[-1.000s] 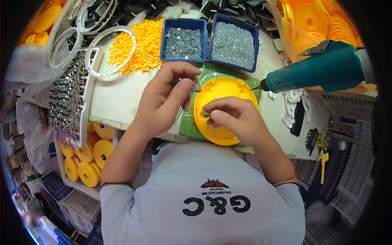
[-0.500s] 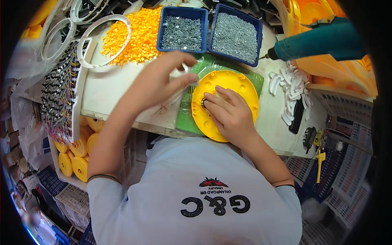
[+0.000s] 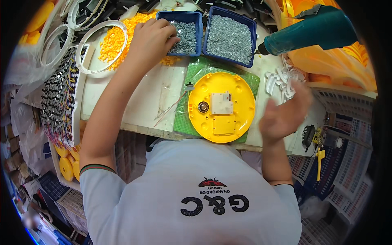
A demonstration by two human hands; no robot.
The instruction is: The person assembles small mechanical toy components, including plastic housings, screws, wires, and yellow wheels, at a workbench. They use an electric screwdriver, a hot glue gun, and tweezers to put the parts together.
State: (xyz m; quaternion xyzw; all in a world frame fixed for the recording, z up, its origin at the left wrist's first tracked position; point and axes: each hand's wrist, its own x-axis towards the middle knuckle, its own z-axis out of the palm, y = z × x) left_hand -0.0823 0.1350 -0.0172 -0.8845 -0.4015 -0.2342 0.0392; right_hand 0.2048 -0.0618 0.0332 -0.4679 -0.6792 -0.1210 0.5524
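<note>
On the green mat [image 3: 185, 118] lies a round yellow plastic shell [image 3: 241, 122], its inner side up. A white box-shaped unit [image 3: 221, 103] sits at its middle, beside a small round black part [image 3: 203, 107] and a raised yellow rectangle. A small black switch [image 3: 189, 86] rests at the shell's left rim, with thin reddish wires nearby. My left hand [image 3: 152, 41] is at the left edge of a blue bin [image 3: 199, 34] of small metal pieces, fingers curled together; whatever they pinch is hidden. Blurred by motion, my right hand [image 3: 286, 112] is right of the shell, thumb apart, holding nothing visible.
A second blue bin [image 3: 228, 36] holds silvery pieces. Left of the bins are orange pieces [image 3: 110, 43] and white rings [image 3: 79, 57]. A teal power screwdriver [image 3: 310, 32] hangs at the upper right, above curved white parts [image 3: 281, 79]. Wired parts [image 3: 61, 90] fill the left side.
My right hand has lifted off the shell and moved right, uncovering the white unit. My left hand has moved up and left from near the shell to the blue bin.
</note>
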